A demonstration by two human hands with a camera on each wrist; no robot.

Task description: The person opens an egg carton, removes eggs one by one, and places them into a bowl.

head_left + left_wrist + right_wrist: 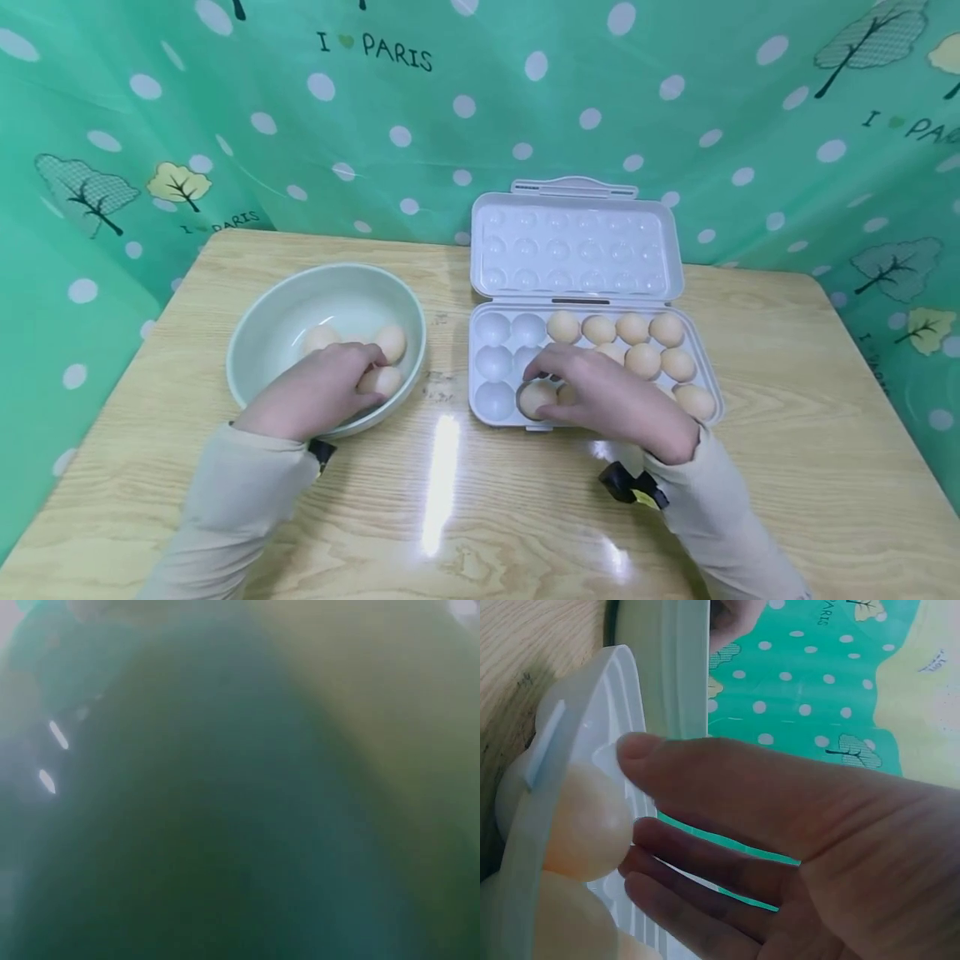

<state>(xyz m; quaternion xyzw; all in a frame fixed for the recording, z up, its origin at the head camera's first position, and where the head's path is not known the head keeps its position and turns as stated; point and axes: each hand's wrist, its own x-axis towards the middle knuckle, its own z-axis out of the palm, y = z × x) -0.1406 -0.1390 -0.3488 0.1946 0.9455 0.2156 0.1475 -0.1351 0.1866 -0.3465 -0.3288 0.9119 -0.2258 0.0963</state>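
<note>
In the head view my left hand (pixel 326 385) reaches into a pale green bowl (pixel 258 304). Its fingers and thumb pinch an egg (pixel 382 382) near the bowl's right side. Two other eggs lie beside it, one partly behind the hand. The left wrist view is a close blur of green. My right hand (pixel 600 390) is over the front row of an egg box (pixel 480 421), around an egg (pixel 537 400) seated in a cup. From the right wrist view, the thumb (pixel 641 746) stands apart from that egg (pixel 589 821), with fingertips right at its side.
The box's lid (pixel 577 242) stands open behind it. Several eggs (pixel 632 327) fill cups on its right, while bare cups (pixel 493 362) show at the left. A wooden table (pixel 390 517) carries box and bowl. Behind hangs a green dotted curtain (pixel 420 100).
</note>
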